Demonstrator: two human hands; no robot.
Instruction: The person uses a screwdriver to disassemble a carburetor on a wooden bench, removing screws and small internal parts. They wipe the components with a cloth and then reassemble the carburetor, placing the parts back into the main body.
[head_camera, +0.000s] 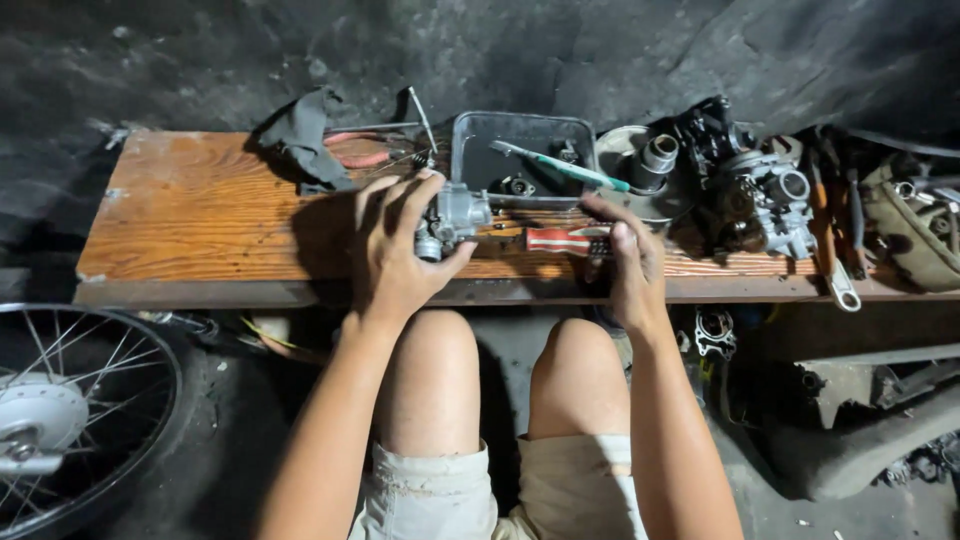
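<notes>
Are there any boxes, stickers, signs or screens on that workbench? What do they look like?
No packages, labels, signs or screens show here, only tools and parts.
Nearest to a container: a grey rectangular tray at the back of the wooden bench, open, dark inside.
The left hand holds a small grey metal engine part.
The right hand rests by a red-and-white screwdriver handle.

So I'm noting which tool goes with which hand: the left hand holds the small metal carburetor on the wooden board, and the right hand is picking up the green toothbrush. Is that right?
Not quite. The head view shows the right hand at the red-and-white-handled screwdriver lying on the wooden board. The green toothbrush lies untouched across the grey tray. The left hand does hold the carburetor.
</notes>
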